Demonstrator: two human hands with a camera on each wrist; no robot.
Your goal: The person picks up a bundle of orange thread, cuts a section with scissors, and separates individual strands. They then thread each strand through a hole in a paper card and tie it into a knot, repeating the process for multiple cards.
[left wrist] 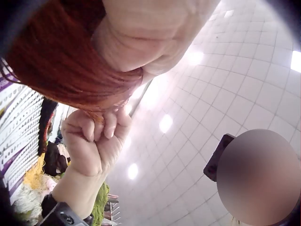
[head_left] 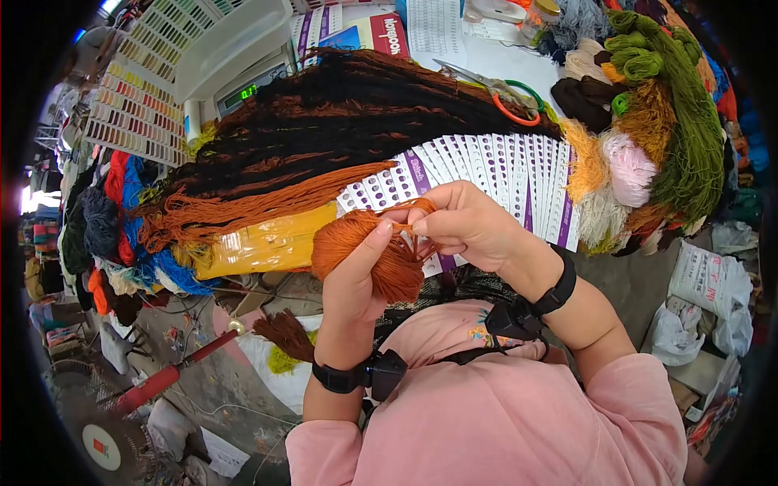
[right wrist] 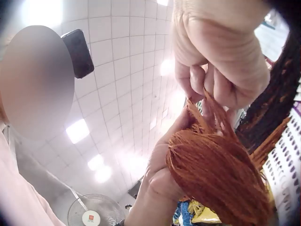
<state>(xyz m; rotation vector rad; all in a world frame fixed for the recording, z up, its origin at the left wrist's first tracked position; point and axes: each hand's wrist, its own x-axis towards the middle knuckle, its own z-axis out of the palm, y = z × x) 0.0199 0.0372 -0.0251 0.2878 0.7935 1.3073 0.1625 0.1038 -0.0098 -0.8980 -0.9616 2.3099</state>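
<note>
A rust-orange skein of thread (head_left: 340,240) is held up in front of the body, folded into a thick bundle. My left hand (head_left: 356,279) grips it from below, with the thumb along its near side. At the bundle's right end my right hand (head_left: 474,229) pinches a few strands with curled fingers. The right wrist view shows these strands drawn up from the skein (right wrist: 216,174) into the right fingers (right wrist: 214,87). Seen from the left wrist, the skein (left wrist: 61,61) spreads beside the left palm, and the right hand (left wrist: 96,139) is at its gathered end.
Long black and brown thread hanks (head_left: 300,113) lie across the table, with orange strands (head_left: 267,194) in front. Punched white cards (head_left: 486,178) fan out beneath the hands. Scissors (head_left: 502,93) rest behind them. A scale (head_left: 243,93) stands back left; coloured skeins (head_left: 628,166) pile up right.
</note>
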